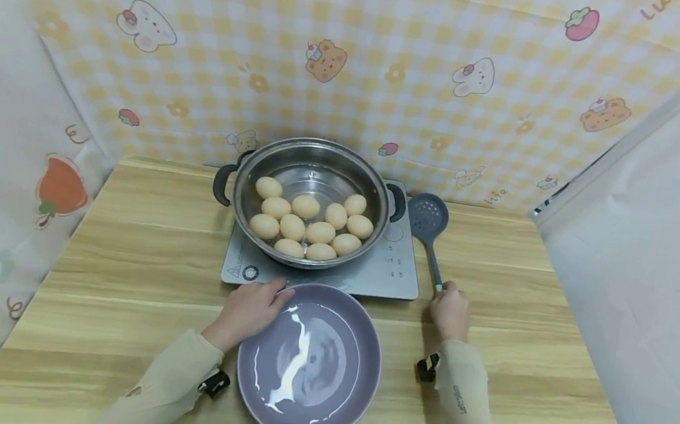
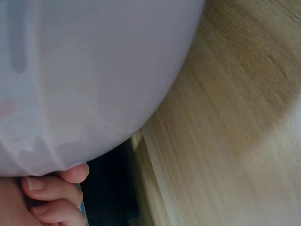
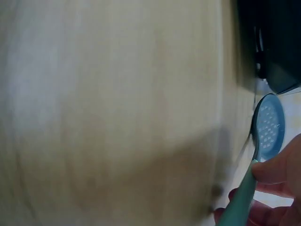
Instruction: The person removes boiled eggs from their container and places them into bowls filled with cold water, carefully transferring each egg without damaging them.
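Observation:
A purple plate [image 1: 333,386] lies near the front of the table, tilted slightly. My left hand [image 1: 246,313] grips its far-left rim, the thumb along the top edge and curled fingers [image 2: 59,188] under the rim in the left wrist view. On the right, my right hand [image 1: 451,313] holds a slotted skimmer [image 1: 428,215] by its handle. The right wrist view shows the thumb and fingers around the green handle [image 3: 241,200]. The skimmer's perforated grey head extends away beside the cooker. Behind the plate, several eggs [image 1: 321,232] sit in a steel pot [image 1: 241,194].
The pot, with black side handles [image 1: 222,184], stands on a flat cooker [image 1: 391,284] near the back of the wooden table [image 1: 138,273]. A checked, patterned curtain [image 1: 366,33] hangs behind, and white cloth [image 1: 672,278] closes off both sides.

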`<state>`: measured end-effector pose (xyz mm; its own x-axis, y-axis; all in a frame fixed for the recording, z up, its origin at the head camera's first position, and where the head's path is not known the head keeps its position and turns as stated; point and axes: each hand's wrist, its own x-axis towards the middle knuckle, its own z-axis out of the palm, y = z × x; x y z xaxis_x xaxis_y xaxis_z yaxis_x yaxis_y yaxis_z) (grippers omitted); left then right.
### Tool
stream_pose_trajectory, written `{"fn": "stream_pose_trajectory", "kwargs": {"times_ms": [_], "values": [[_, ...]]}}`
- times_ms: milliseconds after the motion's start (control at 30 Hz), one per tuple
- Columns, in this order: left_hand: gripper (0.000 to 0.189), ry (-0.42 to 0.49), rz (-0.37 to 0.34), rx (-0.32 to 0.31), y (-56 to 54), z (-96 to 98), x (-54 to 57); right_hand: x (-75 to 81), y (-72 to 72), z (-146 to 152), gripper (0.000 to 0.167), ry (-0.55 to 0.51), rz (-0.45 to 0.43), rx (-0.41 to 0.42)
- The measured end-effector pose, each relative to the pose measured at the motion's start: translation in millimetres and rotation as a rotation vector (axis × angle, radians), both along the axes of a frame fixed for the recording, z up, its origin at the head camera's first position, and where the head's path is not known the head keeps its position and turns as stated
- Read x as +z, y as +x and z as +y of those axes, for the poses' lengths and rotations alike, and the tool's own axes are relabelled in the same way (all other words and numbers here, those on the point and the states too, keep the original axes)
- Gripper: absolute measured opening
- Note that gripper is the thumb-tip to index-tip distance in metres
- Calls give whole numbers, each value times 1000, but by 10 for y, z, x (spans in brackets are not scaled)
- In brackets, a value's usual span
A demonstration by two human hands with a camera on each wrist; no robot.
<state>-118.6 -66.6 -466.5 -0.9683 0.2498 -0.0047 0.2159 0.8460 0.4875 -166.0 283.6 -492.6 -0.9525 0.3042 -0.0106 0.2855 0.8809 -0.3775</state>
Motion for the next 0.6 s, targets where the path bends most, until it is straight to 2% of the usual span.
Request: {"fn": "stream_pose_trajectory", "kwargs": {"times_ms": [200,433,600], "values": [[24,3,13,0,-3,-8,-11,-63,-27,-3,28,50,8,-41],[24,2,9,3,6,-21,-42,-93,-29,17,28,55,20,9],[24,33,-38,15,25,-43,-79,-102,2,32,28,48,-8,45]]}}
